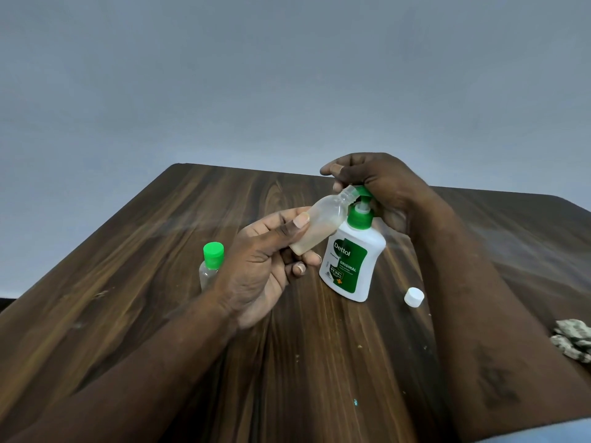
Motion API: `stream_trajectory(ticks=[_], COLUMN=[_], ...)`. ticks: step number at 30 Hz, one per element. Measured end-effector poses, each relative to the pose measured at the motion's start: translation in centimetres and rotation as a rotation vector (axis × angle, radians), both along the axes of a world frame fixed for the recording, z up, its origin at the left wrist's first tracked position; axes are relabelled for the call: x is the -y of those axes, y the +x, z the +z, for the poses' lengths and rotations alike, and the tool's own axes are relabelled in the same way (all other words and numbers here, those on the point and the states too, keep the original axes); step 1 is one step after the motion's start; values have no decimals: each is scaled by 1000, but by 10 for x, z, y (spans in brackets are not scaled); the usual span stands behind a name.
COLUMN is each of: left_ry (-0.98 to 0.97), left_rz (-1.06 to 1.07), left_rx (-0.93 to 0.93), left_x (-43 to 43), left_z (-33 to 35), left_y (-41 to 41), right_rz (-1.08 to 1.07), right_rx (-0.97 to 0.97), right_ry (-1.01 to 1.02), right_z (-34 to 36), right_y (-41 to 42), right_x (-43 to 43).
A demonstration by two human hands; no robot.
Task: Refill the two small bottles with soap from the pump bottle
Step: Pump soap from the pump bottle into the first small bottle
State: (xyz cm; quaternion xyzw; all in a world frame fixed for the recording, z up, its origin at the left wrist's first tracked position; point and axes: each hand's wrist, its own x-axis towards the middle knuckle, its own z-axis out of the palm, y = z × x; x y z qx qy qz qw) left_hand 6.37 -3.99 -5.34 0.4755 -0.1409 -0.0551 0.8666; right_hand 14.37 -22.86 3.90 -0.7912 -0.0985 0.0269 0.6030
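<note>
Clear small bottle in left hand meets pump bottle under right hand.

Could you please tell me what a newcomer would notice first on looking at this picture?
First, mid-table, the left hand tilts a small uncapped translucent plastic bottle to the nozzle of a white pump bottle with green pump head, gripped from above by the right hand. Next, a small clear bottle with bright green cap stands beside the left hand, and a round white cap lies right of the pump bottle on the dark wooden table.
</note>
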Motion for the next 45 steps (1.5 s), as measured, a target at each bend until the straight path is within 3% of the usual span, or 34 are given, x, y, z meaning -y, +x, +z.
stream_trajectory(ticks=[8, 16, 34, 45], left_ry=[12, -1, 112, 8], left_rz=[9, -36, -35, -69], left_rx=[-26, -29, -16, -44], left_x=[0, -1, 0, 4], left_z=[-3, -4, -6, -2], left_y=[1, 0, 1, -2], right_rz=[-29, -89, -97, -92], right_rx=[-69, 59, -15, -9], right_ry=[-75, -192, -227, -189], right_z=[-9, -4, -5, -2], right_y=[4, 4, -3, -9], right_x=[2, 1, -1, -4])
